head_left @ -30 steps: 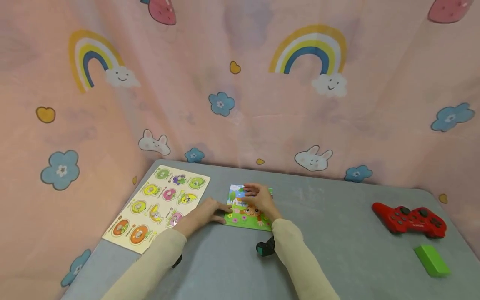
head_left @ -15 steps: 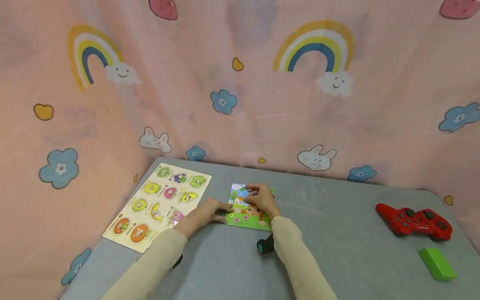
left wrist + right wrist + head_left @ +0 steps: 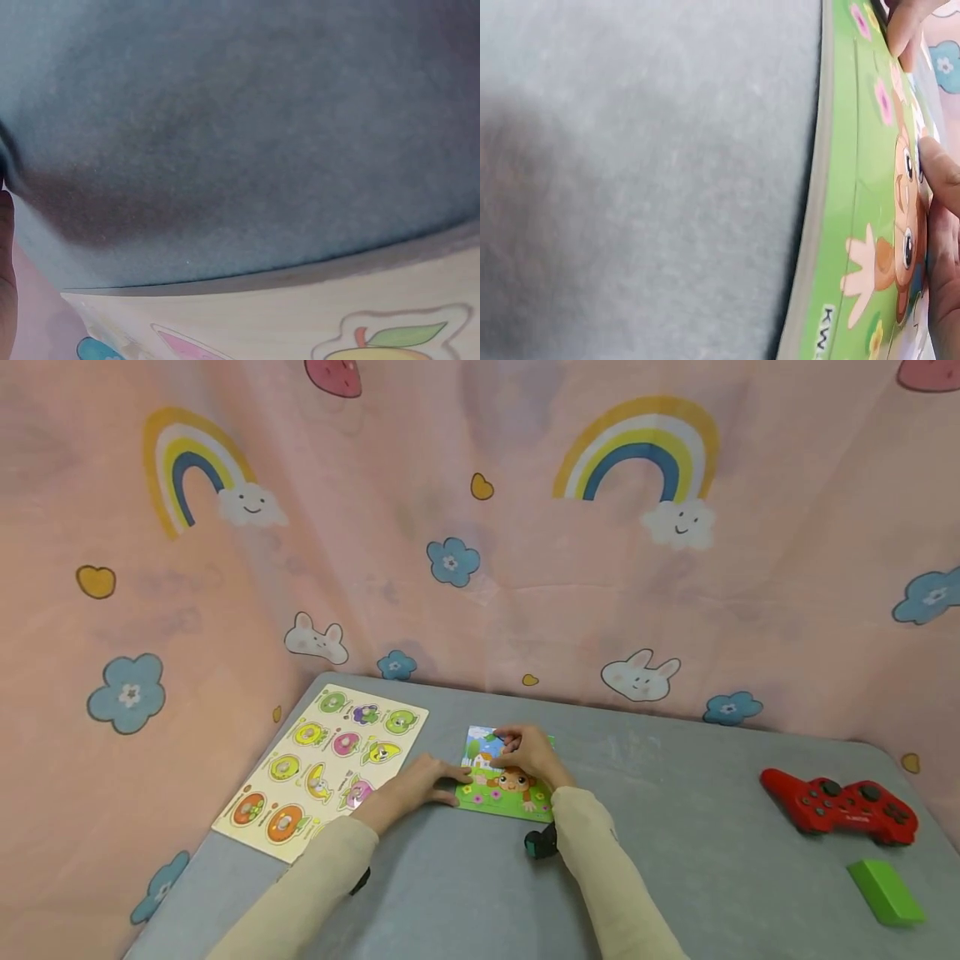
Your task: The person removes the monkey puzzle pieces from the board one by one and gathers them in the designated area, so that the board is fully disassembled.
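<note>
A small picture jigsaw puzzle (image 3: 495, 797), with a monkey on green grass beneath a blue sky, lies on the grey table. My left hand (image 3: 420, 781) rests at its left edge, index finger reaching onto the picture and thumb by the side. Over the puzzle's upper right my right hand (image 3: 531, 752) bends down, thumb and fingertips on the picture and hiding part of it. In the right wrist view the thumb (image 3: 939, 171) lies beside the monkey's face; I cannot tell whether a piece is pinched. Only a sliver of a finger (image 3: 6, 277) enters the left wrist view.
To the left lies a cream fruit peg board (image 3: 300, 797) with several knobbed pieces. A red game controller (image 3: 840, 808) and a green block (image 3: 887, 892) are at the right. A pink patterned curtain (image 3: 525, 610) hangs behind the table (image 3: 675, 827).
The view has shifted slightly, so everything sits a little further right in the frame. My right fingertips have bent in more over the picture. The left hand keeps its place at the puzzle's edge.
</note>
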Available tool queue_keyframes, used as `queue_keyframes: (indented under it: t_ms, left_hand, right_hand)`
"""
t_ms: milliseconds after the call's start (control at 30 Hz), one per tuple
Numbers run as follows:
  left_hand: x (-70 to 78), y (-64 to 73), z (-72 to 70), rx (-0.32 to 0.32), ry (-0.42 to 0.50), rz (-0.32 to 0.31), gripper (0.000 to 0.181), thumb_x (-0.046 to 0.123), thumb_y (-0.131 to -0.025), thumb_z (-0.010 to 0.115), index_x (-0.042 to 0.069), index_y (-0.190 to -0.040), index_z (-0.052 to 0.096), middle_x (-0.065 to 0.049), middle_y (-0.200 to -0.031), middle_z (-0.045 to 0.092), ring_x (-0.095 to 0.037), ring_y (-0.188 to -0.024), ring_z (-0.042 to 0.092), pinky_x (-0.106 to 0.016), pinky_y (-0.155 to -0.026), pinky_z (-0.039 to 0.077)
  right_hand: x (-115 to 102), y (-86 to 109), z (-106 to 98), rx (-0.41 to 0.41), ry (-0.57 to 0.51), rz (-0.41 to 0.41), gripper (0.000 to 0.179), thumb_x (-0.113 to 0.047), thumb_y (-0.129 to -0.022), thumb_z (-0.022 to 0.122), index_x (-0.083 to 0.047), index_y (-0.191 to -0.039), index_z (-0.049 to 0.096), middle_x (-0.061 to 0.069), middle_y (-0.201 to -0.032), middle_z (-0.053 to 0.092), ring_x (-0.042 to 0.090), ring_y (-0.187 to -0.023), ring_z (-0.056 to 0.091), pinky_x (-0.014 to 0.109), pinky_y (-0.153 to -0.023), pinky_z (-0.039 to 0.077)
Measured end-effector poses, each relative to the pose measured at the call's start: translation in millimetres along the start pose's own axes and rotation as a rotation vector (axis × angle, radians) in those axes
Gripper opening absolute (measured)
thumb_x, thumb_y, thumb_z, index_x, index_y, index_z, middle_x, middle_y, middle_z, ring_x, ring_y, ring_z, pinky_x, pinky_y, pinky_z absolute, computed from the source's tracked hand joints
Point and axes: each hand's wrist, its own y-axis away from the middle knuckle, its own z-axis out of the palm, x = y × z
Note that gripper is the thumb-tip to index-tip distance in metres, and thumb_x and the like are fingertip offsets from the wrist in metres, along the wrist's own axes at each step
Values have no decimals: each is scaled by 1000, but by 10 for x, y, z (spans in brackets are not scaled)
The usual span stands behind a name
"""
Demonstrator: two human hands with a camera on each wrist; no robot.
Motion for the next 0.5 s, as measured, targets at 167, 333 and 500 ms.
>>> queue_keyframes:
  t_ms: [167,333,500]
  left_hand:
    - [3,-5,-9,-5,-10,-14,40,22,-82,74,7,-119,69,-7,-126,62,-24,-119,56,-37,-96,46]
    - [11,-7,-16,3,0,2,39,20,-82,75,5,-117,69,-9,-125,63,-25,-118,57,-37,-96,47]
    - [10,-14,3,7,11,7,39,18,-80,76,4,-116,70,-10,-124,63,-25,-118,57,-37,-96,46]
  right_hand:
    - [-31,-27,-21,-35,48,-12,44,-1,-74,81,5,-115,65,7,-78,56,10,-62,49,24,-63,44]
    - [-64,-50,-24,-49,80,-5,45,-1,-74,81,4,-115,65,7,-80,56,10,-63,50,24,-63,44]
    - [-79,-66,-31,-77,111,5,46,-2,-74,81,2,-118,65,7,-77,53,13,-62,47,24,-59,40]
